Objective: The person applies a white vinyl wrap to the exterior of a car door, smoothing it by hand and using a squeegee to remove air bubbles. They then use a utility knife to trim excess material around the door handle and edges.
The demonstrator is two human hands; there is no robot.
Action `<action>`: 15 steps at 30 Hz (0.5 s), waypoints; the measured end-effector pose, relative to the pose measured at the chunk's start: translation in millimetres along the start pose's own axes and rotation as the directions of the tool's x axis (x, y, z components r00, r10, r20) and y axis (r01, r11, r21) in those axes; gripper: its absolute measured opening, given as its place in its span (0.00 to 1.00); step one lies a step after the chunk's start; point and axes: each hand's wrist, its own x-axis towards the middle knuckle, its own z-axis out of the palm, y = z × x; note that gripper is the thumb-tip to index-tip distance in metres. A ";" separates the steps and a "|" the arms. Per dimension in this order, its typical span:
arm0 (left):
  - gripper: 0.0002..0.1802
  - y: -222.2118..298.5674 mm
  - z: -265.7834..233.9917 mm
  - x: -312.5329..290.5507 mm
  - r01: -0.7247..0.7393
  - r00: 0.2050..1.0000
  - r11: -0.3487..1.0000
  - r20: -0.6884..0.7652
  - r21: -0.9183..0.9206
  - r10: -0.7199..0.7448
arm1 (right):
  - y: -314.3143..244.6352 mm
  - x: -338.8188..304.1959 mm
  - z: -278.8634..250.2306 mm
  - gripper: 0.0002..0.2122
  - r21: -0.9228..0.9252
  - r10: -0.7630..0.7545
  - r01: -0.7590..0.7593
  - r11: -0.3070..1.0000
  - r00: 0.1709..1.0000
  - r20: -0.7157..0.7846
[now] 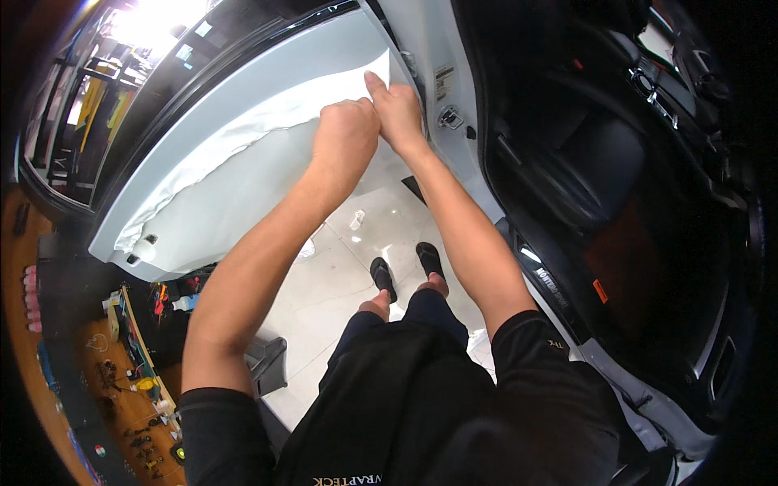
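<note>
In front of me stands an open pale grey car door [284, 61], seen from its inner side. A white, wrinkled sheet of film [267, 113] runs along the upper part of its inner face, with a rippled edge, and rises to a peak at the hinge side. My left hand [348, 130] is a closed fist near that peak, its knuckles upward. Close against it, my right hand [397, 115] is closed with its thumb up at the film's edge. Both seem to pinch the film; the gripped part is hidden behind the fingers.
To the right is the car's dark seat [600, 174] behind the door opening, with a sill [555, 296] along it. At lower left a wooden bench [121, 356] holds tools and small parts. A grey bin [267, 364] stands beside my left arm on the tiled floor [340, 259].
</note>
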 end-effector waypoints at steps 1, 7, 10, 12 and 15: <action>0.03 -0.8 -2.2 -2.1 -0.051 0.998 0.998 0.040 0.022 0.050 | 3.4 -3.7 0.6 0.29 -0.009 0.011 -0.012 1.000 1.000 -0.017; 0.03 -13.7 -4.1 -11.0 -0.334 0.939 0.934 0.127 0.126 0.319 | 22.4 -35.6 18.0 0.30 0.127 0.018 -0.002 0.992 0.992 -0.126; 0.03 -15.2 -3.0 -14.3 -0.383 0.918 0.907 0.178 0.173 0.354 | 27.4 -45.7 28.4 0.30 0.225 0.032 0.011 0.974 0.982 -0.184; 0.03 -18.3 -3.4 -16.4 -0.416 0.905 0.888 0.187 0.195 0.383 | 27.2 -50.2 34.5 0.30 0.270 0.020 0.041 0.962 0.975 -0.220; 0.03 -24.0 -4.8 -23.0 -0.414 0.909 0.900 0.104 0.138 0.403 | 23.5 -57.9 38.4 0.30 0.265 0.006 0.069 0.962 0.962 -0.272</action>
